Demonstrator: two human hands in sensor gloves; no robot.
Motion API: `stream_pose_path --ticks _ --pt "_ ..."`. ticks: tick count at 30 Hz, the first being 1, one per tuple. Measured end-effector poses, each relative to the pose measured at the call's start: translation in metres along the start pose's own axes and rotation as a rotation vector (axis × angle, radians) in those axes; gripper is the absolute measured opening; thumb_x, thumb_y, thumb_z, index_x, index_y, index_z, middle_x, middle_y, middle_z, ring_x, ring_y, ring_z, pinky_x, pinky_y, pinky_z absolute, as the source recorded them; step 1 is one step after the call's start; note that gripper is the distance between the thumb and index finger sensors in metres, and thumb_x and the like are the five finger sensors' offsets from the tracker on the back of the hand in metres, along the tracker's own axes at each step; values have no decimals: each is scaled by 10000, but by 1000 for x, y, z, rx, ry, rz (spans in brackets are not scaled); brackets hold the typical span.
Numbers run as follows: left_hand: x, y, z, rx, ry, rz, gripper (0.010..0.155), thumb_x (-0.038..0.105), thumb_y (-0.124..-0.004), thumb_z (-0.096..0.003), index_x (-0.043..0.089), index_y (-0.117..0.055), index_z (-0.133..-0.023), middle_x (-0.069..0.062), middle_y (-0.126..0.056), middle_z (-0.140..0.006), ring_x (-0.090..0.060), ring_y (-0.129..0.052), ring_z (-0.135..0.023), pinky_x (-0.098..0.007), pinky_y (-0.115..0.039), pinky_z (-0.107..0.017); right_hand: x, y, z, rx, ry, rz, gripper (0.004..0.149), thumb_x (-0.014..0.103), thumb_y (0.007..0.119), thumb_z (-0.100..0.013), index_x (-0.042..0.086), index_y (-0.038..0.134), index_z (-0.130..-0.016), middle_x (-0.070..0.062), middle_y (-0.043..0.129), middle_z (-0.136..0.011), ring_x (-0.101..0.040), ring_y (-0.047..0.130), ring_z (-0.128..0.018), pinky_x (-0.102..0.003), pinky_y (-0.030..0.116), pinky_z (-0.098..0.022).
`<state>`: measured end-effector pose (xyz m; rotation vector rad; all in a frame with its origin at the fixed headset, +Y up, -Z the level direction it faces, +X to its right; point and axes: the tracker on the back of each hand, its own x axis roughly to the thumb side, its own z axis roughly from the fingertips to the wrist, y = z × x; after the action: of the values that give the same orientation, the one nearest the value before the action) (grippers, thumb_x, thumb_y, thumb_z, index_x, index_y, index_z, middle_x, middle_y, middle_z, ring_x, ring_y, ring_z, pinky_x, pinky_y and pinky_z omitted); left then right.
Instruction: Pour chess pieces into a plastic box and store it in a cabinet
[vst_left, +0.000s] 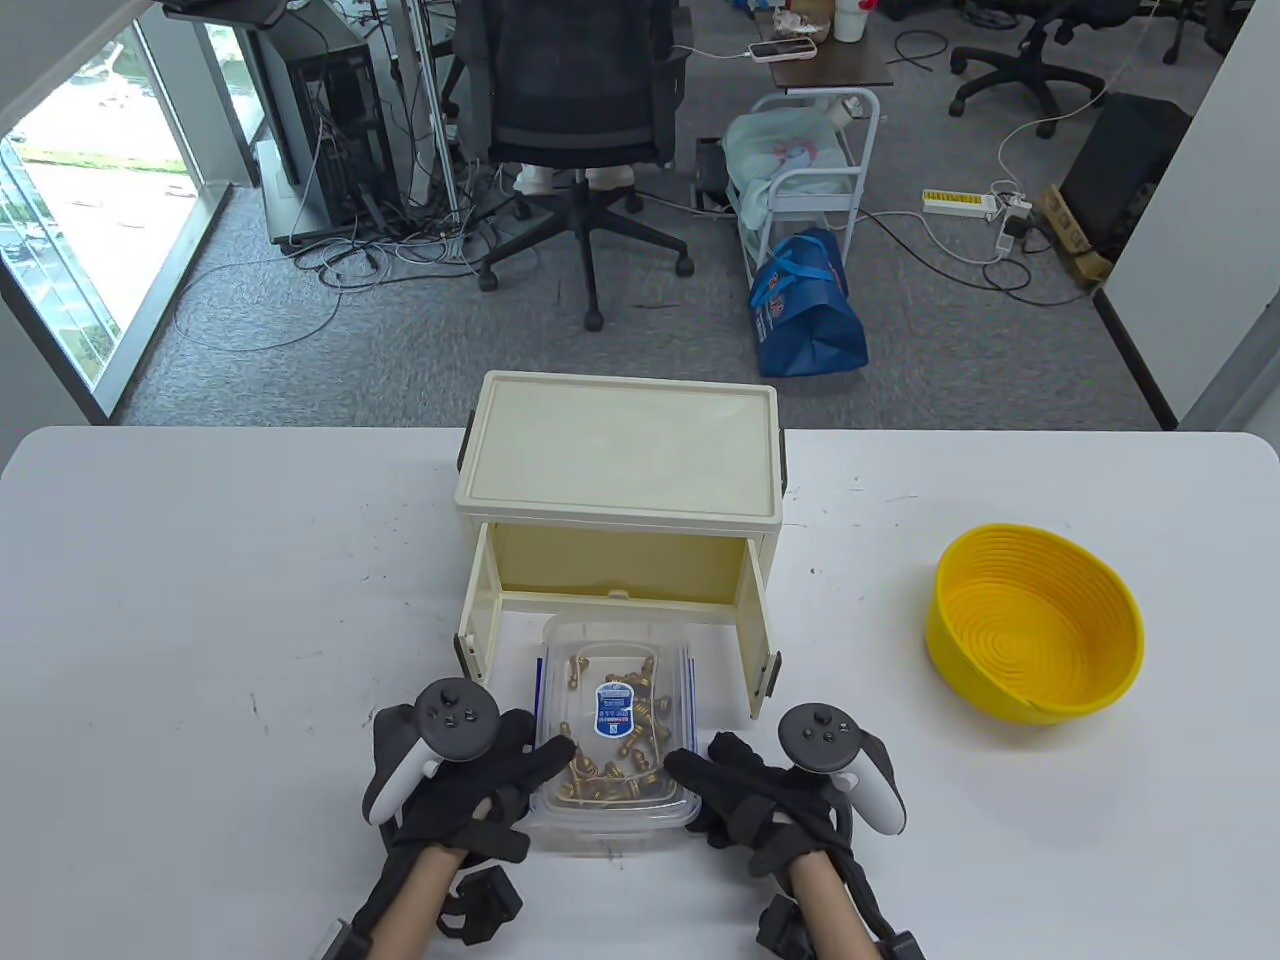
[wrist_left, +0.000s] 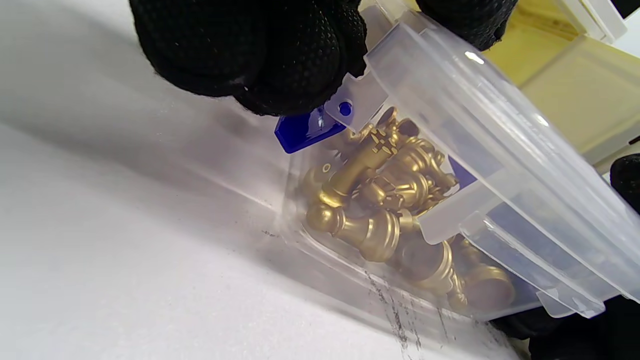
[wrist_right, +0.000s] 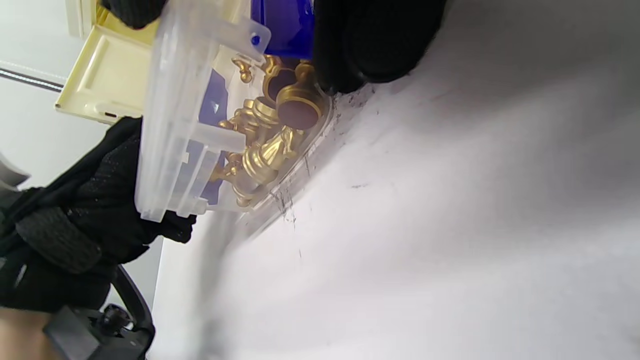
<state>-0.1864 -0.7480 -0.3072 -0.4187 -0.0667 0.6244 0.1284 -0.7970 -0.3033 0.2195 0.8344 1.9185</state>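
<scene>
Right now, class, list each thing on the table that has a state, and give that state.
Cabinet: both doors open, nothing visible inside.
Box: lid on, in front of cabinet.
Chess pieces: inside box, heaped.
Bowl: upright, empty.
Left hand: holds box's left side.
Right hand: holds its right side.

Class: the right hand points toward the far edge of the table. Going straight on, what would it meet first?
Probably the cabinet's open right door, which juts toward the right hand beside the plastic box it grips. Depth is unclear, so it might slip just past the door.
</scene>
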Motion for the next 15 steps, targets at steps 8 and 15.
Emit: stream_pose_path --ticks 8,15 --pt "3 -5 6 77 -17 -60 728 551 -668 -651 36 -596 -1159 -97 -905 -752 -189 -970 -522 -366 -881 -402 22 2 18 -184 26 210 878 564 735 -597 -72 397 -1099 -167 722 -916 -264 881 -658 -415 774 -502" --pt "4 -7 6 98 -36 -82 725 547 -657 -655 25 -601 -1155 -94 -903 -752 -189 -968 -525 -368 -879 -405 45 29 19 -293 -63 448 748 396 616 -665 -188 353 -1052 -365 668 -969 -436 873 -769 -489 771 -542"
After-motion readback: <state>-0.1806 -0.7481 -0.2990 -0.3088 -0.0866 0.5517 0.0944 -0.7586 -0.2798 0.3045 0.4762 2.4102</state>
